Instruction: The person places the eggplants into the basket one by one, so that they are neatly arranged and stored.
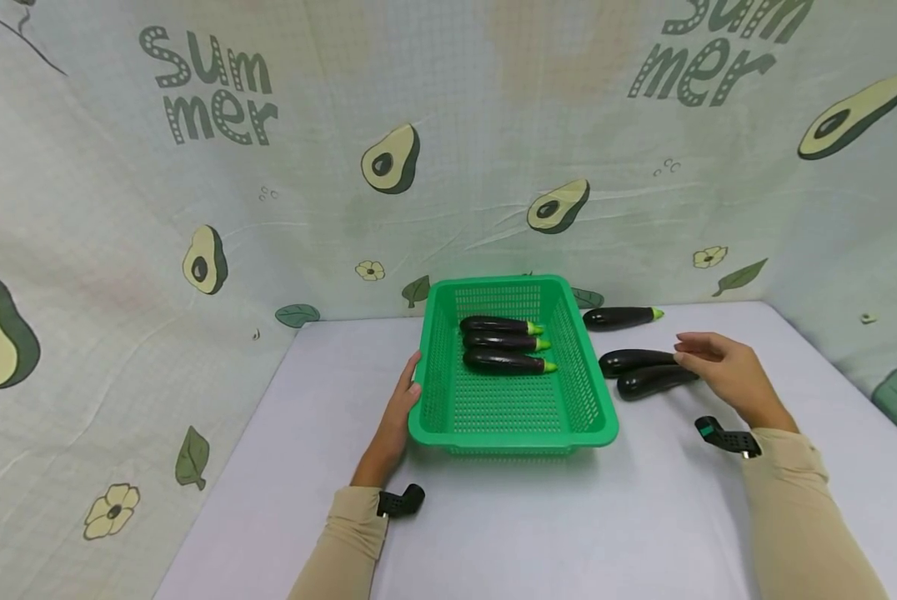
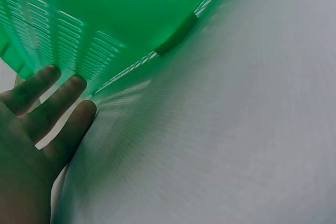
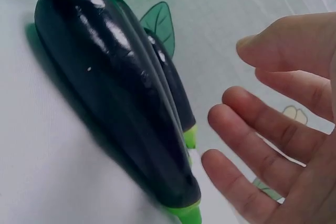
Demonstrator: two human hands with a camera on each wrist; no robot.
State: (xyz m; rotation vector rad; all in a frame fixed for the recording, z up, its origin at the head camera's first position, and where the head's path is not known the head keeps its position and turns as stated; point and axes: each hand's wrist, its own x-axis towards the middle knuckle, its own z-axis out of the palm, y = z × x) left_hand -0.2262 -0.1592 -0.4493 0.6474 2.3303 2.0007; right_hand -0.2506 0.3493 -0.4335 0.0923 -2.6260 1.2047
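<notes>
A green plastic basket (image 1: 504, 437) stands mid-table with three dark eggplants (image 1: 501, 362) lying side by side in it, green stem ends to the right. My left hand (image 1: 398, 417) rests against the basket's left side; the left wrist view has its extended fingers (image 2: 68, 124) at the slotted wall. To the right of the basket lie two more eggplants (image 1: 647, 382), close together. Over their stem ends hovers my right hand (image 1: 729, 375), its fingers loosely bent and apart, nothing between them. In the right wrist view the nearest eggplant (image 3: 115, 93) lies beside those fingertips.
Another eggplant (image 1: 619, 318) lies farther back, by the basket's rear right corner. The table (image 1: 523, 533) has a white cover. Behind it hangs a cloth (image 1: 463, 225) printed with avocados, leaves and lettering.
</notes>
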